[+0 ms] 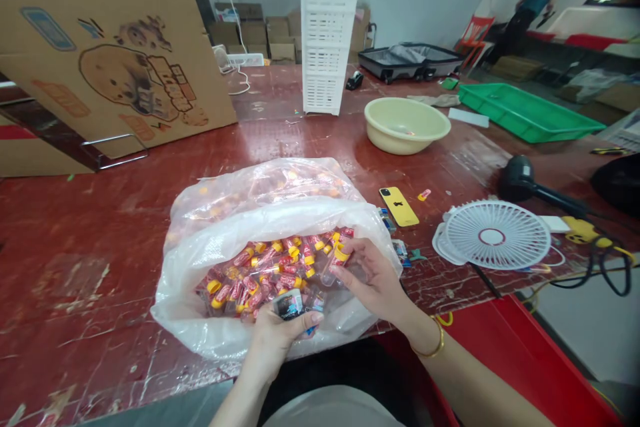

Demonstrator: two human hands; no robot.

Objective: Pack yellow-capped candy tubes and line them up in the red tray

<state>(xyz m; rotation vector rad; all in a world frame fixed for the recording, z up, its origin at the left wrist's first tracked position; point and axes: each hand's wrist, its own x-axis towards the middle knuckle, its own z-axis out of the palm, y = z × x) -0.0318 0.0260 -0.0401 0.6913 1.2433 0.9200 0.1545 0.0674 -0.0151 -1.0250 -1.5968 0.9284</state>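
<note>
"Yellow caps top lots of little clear tubes. Where are they all?"

"They lie in a heap inside the big white sack. Its mouth is wide open, and it sits on the red worktop, with a yellow phone to the right of it."

"What does the right hand have?"

"One capped tube, pinched between thumb and fingers, over the right side of the heap. That hand is almost closed."

"And the left hand?"

"It has its thumb pressed down on some small printed packets (they look shiny, like sweet wrappers). They overlap, so I can't tell how many. It's curled round them, at the near side of the sack."

"Is a tube heavy?"

"Light, I guess. It looks like plastic, so it should be stiff and smooth, and it could slip. A very hard squeeze might crack it."

"Where would you hold it?"

"Round the sides, just under the cap, with fingertips. Tugging the cap might pop it off."

"And the packets?"

"Thin, light and a bit slidey, I think. Hold them flat, thumb on top."

"The sack?"

"Soft and floppy, I'd say. Grab its rim."
</note>
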